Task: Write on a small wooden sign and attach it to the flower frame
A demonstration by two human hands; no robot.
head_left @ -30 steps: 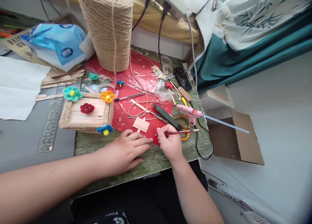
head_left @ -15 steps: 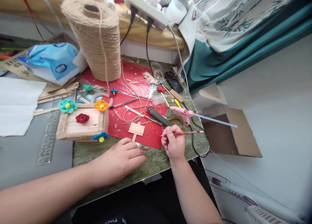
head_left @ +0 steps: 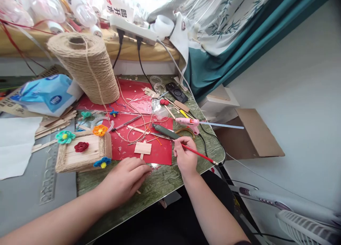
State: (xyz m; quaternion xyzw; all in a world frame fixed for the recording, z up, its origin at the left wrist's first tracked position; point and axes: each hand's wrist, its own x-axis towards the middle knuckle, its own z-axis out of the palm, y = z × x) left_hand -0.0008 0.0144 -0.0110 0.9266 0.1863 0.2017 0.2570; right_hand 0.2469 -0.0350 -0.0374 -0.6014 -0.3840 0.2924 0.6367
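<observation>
Between the fingers and thumb of my right hand [head_left: 187, 158] is a red pencil [head_left: 198, 153], its eraser end pointing down to the right. My left hand [head_left: 129, 179] rests palm down on the table, fingers loosely stretched and nothing visible in them. Just beyond those fingertips lies a small sign of craft sticks [head_left: 143, 148], a flat panel on a short stick, on red paper [head_left: 162, 156]. To the left stands a craft-stick box [head_left: 93, 149] edged with twine and decorated with a red rose [head_left: 81, 147] and orange, teal and blue flowers.
A pink glue gun [head_left: 188, 121] with a long glue stick lies beyond my right hand, near a green-handled knife [head_left: 165, 131]. A large twine spool [head_left: 85, 70] stands behind the box. A clear stencil ruler [head_left: 48, 177] and a blue wipes pack [head_left: 46, 94] are at left.
The camera view has shifted, so the table things appear further left. The pencil in my right hand has turned, its eraser end now lower. My left hand stays near the sign.
</observation>
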